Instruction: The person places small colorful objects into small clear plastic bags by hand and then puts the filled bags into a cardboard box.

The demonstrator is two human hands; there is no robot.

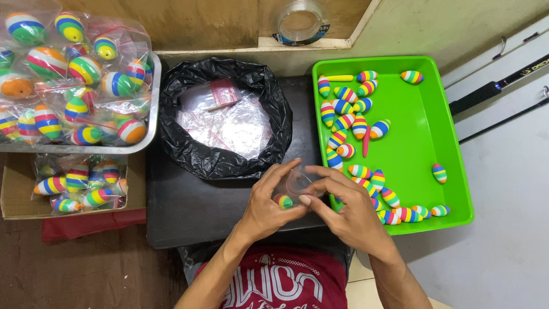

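My left hand (267, 206) and my right hand (343, 207) meet over the front edge of a dark table (189, 212). Together they pinch a small clear plastic bag (297, 184) with a red strip at its mouth. A striped egg-shaped float (283, 201) sits in the bag's lower part, against my left fingers. Just right of my hands stands a green tray (426, 137) holding several loose striped floats (346, 123) along its left side and front edge.
A black bag (197, 151) behind my hands holds several empty clear bags. At the left, a metal tray (150, 123) and a cardboard box (17, 197) hold bagged floats. A tape roll (301, 22) lies on a wooden shelf. Fishing rods (497, 86) lie at the right.
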